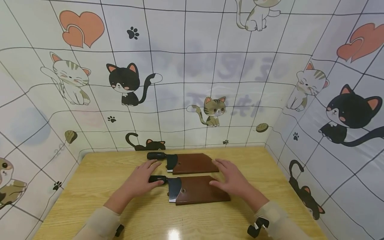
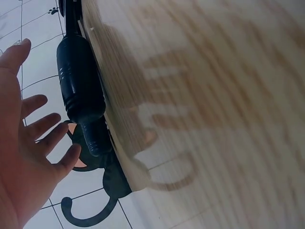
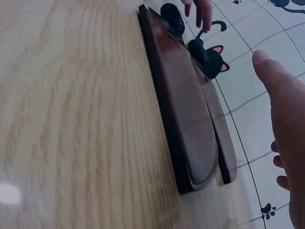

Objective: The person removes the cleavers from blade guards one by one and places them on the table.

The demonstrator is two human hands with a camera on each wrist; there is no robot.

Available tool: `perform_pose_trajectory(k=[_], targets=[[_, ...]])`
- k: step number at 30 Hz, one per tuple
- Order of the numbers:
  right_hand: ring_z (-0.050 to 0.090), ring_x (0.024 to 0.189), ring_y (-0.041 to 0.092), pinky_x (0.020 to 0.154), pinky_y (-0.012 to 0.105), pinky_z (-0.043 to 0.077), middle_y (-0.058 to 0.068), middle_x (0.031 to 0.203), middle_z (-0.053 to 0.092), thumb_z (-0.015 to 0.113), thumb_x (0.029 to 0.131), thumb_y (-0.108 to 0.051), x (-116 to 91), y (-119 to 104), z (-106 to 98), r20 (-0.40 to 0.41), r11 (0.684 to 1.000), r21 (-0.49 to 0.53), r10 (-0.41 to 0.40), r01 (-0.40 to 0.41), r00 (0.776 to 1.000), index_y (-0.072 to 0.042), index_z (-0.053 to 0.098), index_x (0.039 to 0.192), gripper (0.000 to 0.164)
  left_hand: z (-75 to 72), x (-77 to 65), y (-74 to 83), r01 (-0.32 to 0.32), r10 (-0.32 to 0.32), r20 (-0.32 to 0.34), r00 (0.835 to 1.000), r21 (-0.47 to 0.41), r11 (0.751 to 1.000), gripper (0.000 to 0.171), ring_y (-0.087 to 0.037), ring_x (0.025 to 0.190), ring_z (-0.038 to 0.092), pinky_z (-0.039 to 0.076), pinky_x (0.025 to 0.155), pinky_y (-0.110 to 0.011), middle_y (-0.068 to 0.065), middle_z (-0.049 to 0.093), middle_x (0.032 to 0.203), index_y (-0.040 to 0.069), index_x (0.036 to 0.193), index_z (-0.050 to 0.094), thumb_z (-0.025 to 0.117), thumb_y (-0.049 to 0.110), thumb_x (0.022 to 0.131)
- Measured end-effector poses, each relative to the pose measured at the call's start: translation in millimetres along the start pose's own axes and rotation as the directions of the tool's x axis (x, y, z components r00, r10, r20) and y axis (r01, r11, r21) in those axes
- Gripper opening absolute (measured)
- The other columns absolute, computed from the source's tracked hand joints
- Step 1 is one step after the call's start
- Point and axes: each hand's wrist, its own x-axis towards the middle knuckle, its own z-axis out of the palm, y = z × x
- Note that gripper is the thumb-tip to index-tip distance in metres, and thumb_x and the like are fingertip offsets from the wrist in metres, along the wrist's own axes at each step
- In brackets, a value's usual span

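Two cleavers lie flat on the wooden table, one behind the other, each with its blade in a brown leather sheath and its black handle pointing left. My left hand (image 1: 140, 180) hovers by the handles, fingers spread, thumb over the handle of the near cleaver (image 1: 202, 190). In the left wrist view the black handles (image 2: 81, 81) stand beside the fingers, which hold nothing. Over the sheath ends is my right hand (image 1: 232, 178), its fingertips at the right corner of the far cleaver (image 1: 193, 163). In the right wrist view that hand is apart from the leather sheaths (image 3: 186, 109).
The light wooden table (image 1: 192, 221) ends at a white grid-patterned cloth (image 1: 180, 70) printed with cats, hearts and paws, which rises behind and on both sides. Black straps (image 1: 258, 227) sit at the wrists.
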Motion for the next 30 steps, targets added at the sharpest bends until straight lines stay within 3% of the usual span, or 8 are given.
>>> perform_pose_trajectory(k=[13, 19, 30], targets=[[0.049, 0.152, 0.038, 0.118, 0.066, 0.042, 0.012, 0.166, 0.051, 0.073, 0.094, -0.076, 9.9, -35.4, 21.5, 0.137, 0.996, 0.071, -0.06, 0.051, 0.989, -0.012, 0.05, 0.167, 0.099, 6.1, 9.4, 4.7, -0.041, 0.055, 0.084, 0.995, -0.161, 0.986, 0.058, -0.038, 0.138, 0.06, 0.048, 0.114, -0.061, -0.011, 0.064, 0.147, 0.008, 0.145, 0.069, 0.086, 0.037, 0.098], [0.049, 0.151, 0.038, 0.119, 0.065, 0.042, 0.013, 0.166, 0.051, 0.074, 0.091, -0.078, 16.1, -46.2, 32.5, 0.166, 0.992, 0.076, -0.108, 0.096, 0.98, -0.012, 0.051, 0.166, 0.103, 11.3, 13.5, 3.1, -0.04, 0.06, 0.107, 0.992, -0.178, 0.983, 0.05, -0.036, 0.134, 0.063, 0.05, 0.112, -0.059, -0.009, 0.067, 0.142, 0.009, 0.14, 0.072, 0.087, 0.032, 0.098], [0.047, 0.153, 0.031, 0.123, 0.06, 0.039, 0.009, 0.167, 0.048, 0.081, 0.088, -0.075, 21.5, -60.4, 44.2, 0.241, 0.996, 0.052, -0.089, 0.079, 0.966, -0.019, 0.052, 0.165, 0.099, 24.2, 20.0, 0.5, -0.051, 0.074, 0.116, 0.991, -0.185, 0.981, 0.042, -0.026, 0.123, 0.066, 0.054, 0.108, -0.053, -0.003, 0.068, 0.131, 0.011, 0.132, 0.075, 0.089, 0.028, 0.096]])
